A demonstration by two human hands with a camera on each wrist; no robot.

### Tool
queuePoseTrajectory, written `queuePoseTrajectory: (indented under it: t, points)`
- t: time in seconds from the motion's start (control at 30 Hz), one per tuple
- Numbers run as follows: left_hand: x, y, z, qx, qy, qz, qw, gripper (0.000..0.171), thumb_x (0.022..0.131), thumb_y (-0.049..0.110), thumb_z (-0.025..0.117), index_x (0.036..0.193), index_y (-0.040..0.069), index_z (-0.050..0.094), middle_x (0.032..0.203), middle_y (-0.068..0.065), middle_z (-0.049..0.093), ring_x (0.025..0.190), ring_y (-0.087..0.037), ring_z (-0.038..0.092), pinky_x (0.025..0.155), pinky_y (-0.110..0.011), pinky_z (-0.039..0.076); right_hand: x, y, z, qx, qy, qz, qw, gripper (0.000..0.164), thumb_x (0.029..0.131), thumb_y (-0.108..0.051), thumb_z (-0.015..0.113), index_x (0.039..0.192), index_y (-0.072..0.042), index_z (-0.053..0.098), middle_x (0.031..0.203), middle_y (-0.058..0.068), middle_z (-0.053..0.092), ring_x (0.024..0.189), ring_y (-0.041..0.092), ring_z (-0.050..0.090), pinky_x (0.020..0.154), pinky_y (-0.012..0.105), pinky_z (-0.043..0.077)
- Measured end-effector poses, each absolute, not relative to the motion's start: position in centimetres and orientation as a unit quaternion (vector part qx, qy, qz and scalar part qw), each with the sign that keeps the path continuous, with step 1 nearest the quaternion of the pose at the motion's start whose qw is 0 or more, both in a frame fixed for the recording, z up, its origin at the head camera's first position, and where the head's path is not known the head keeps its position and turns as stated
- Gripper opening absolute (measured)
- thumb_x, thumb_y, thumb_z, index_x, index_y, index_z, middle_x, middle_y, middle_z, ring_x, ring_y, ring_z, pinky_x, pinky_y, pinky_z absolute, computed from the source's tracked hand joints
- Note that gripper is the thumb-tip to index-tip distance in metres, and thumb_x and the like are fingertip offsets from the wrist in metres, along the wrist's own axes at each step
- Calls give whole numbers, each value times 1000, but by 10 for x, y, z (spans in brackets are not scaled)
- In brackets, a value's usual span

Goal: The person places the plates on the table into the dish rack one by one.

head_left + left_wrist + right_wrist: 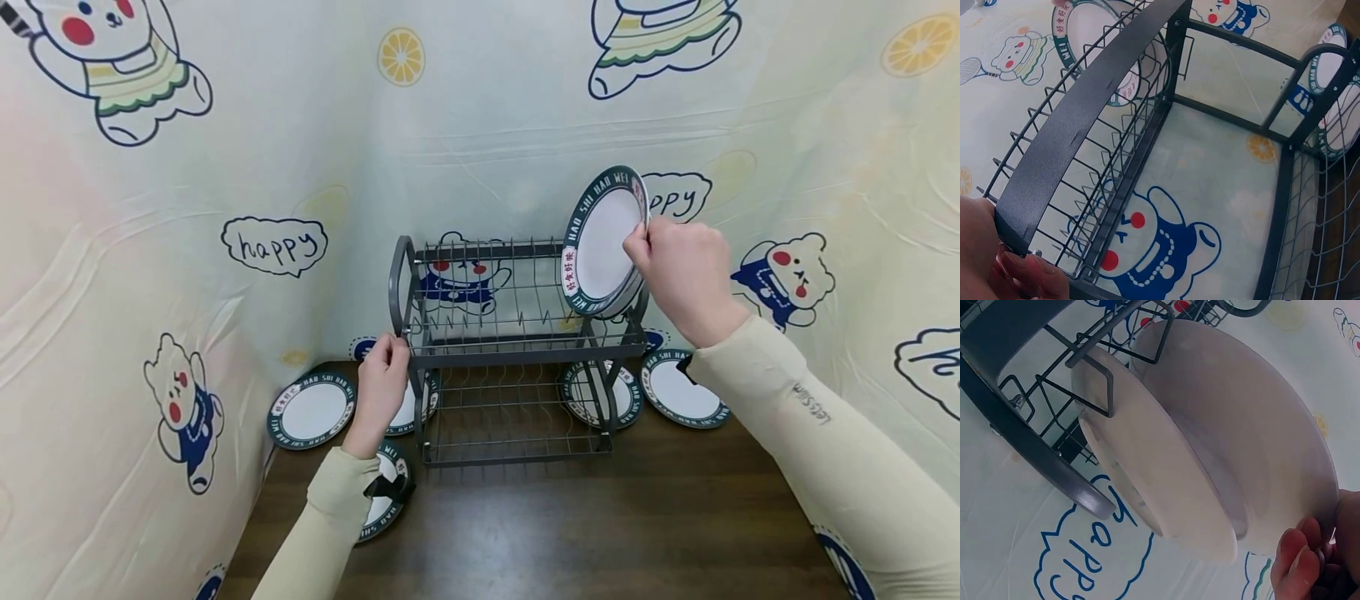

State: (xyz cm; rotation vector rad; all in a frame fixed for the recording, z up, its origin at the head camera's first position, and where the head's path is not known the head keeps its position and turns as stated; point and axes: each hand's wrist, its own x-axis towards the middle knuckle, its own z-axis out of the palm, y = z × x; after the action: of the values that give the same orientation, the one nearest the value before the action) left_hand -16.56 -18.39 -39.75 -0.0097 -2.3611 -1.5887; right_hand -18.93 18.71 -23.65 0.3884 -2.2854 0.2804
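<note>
A dark grey two-tier wire dish rack (517,358) stands on the wooden table. At its left end my left hand (381,387) grips the upper frame, with the thumb and fingers at the corner in the left wrist view. My right hand (686,271) pinches the right edge of a white plate with a green lettered rim (600,237), which is upright at the upper tier's right end. In the right wrist view, another plate (1154,450) leans in the wires beside the pinched one. Whether the pinched plate's lower edge rests in the slots is hard to tell.
Similar plates lie on the table (510,525): one at far left (311,408), one near my left wrist (386,508), one behind the rack's left side (405,410), two at right (624,400), (678,387). A printed curtain (480,150) surrounds the table's back and sides.
</note>
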Motion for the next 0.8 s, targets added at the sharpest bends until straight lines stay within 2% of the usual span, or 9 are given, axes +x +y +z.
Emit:
queuePoseTrajectory:
  t: [0.17, 0.37, 0.8]
  points:
    - [-166, -184, -397, -3, -819, -555, 147, 25, 108, 23, 42, 88, 9, 51, 76, -7, 47, 60, -25, 45, 52, -29, 36, -192, 181, -242, 172, -892, 92, 409, 36, 95, -8, 49, 60, -6, 46, 49, 6, 38, 42, 24, 33, 42, 35, 25]
    - [-166, -184, -398, -1, -820, -554, 144, 25, 108, 23, 42, 89, 9, 51, 75, -7, 47, 61, -25, 45, 52, -29, 36, -194, 177, -246, 167, -898, 84, 398, 34, 96, -7, 49, 62, -5, 49, 48, 5, 38, 41, 22, 34, 40, 35, 28]
    - [-164, -184, -397, -2, -822, -552, 143, 27, 109, 25, 41, 88, 10, 50, 74, -6, 47, 61, -25, 45, 52, -29, 36, -201, 173, -253, 168, -899, 82, 397, 35, 94, -7, 48, 60, -9, 43, 49, 4, 36, 44, 23, 32, 38, 39, 31]
